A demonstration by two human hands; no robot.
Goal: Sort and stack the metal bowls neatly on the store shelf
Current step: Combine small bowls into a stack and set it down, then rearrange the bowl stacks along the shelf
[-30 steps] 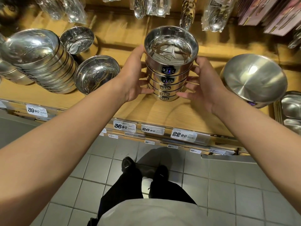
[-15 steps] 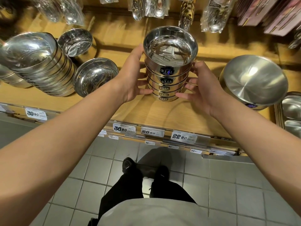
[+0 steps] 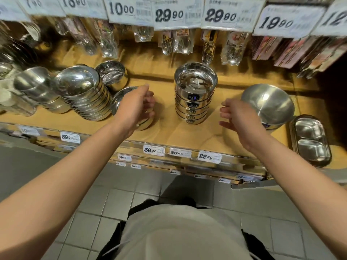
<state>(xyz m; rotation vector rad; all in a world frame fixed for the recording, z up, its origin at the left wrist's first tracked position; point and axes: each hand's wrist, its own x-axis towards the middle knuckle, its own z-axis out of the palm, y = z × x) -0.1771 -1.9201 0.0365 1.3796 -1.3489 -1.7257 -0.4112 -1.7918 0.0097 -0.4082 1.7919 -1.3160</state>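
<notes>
The fingers of the left hand (image 3: 134, 106) are loosely curled and hold nothing; the hand hovers left of centre in the frame, in front of a shallow bowl (image 3: 120, 98) that it partly hides. The fingers of the right hand (image 3: 237, 117) are spread and relaxed, likewise holding nothing, right of centre. Between the two hands, apart from both, a stack of bowls (image 3: 194, 96) stands upright on the wooden shelf (image 3: 169, 132) in the middle of the frame, dark labels lined up down its front. Left of the left hand a long stack of larger bowls (image 3: 84, 94) leans over on its side, with a single small bowl (image 3: 112, 74) behind it and more bowls blurred at the far left edge. Just right of the right hand sits a wide matte bowl (image 3: 268, 104), tilted, and beside it at the right edge a divided metal tray (image 3: 309, 139). Price tags (image 3: 154, 150) run along the shelf's front lip. Packaged spoons (image 3: 176, 42) hang across the top of the frame.
</notes>
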